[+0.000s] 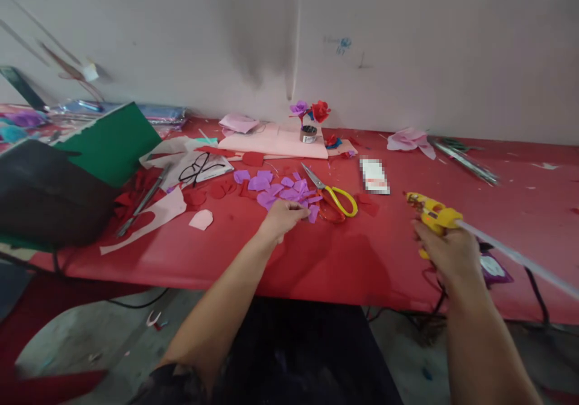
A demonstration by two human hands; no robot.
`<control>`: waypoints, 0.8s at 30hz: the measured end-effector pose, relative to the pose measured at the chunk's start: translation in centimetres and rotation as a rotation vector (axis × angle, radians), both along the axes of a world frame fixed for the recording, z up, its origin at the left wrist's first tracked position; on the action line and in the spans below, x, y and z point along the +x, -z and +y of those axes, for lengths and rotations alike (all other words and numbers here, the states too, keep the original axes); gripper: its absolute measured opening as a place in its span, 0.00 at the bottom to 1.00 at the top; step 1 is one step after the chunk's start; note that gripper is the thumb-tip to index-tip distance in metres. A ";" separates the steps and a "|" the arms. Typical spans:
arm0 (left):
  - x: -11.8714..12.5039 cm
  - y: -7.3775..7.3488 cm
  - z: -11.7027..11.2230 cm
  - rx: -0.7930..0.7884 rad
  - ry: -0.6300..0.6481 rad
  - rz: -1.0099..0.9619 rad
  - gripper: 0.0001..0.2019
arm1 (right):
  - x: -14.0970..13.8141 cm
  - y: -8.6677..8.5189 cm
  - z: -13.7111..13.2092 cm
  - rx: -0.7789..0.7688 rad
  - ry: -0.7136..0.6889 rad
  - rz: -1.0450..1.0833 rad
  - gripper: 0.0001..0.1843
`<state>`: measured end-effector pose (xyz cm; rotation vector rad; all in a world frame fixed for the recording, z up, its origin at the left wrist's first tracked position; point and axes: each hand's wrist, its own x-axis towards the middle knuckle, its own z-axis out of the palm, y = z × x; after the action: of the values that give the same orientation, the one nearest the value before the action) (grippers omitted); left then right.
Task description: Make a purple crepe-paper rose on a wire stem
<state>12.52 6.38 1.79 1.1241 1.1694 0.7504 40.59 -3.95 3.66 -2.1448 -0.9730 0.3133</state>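
My right hand [452, 251] is wrapped round a yellow hot glue gun [436, 212]. The gun's nozzle points left, and a long pale glue stick [515, 254] trails out of its back. My left hand [284, 216] is closed in a pinch at the front of a pile of purple paper petals [271, 195], with one purple petal [313, 213] at its fingertips. Just beyond that hand lie scissors [332, 194] with yellow handles, their blades pointing away to the left. Red cut pieces [224, 189] are scattered left of the pile.
At the back, paper flowers [310, 110] stand in a small brown pot [308, 134] on pink sheets [271, 139]. Eyeglasses [199, 168], a green board [113, 145] and a dark object [49, 194] are on the left. A blurred white card [374, 176] lies on the red table [344, 260].
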 end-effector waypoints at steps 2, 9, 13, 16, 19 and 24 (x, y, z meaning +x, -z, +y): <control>-0.4 0.7 -1.4 -0.012 0.001 0.046 0.07 | -1.9 -0.6 -0.7 0.105 -0.058 0.290 0.18; -1.9 1.9 -2.8 0.001 0.097 0.297 0.10 | -7.4 1.0 -2.8 0.008 -0.437 0.497 0.26; -2.2 2.2 -2.2 0.153 0.067 0.375 0.05 | -8.4 2.6 -3.5 -0.058 -0.527 0.488 0.25; -1.4 2.5 -1.7 0.241 0.056 0.376 0.02 | -8.7 3.3 -4.0 -0.094 -0.578 0.492 0.26; -0.5 2.5 -1.2 0.266 0.074 0.395 0.03 | -8.9 3.3 -4.3 -0.106 -0.635 0.480 0.27; 0.2 2.7 -0.4 0.267 0.066 0.377 0.08 | -9.1 2.9 -3.9 -0.151 -0.657 0.444 0.25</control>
<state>12.69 5.96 -0.88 1.5695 1.3629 0.6743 31.44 -7.86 0.72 -1.7033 -1.3829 1.1551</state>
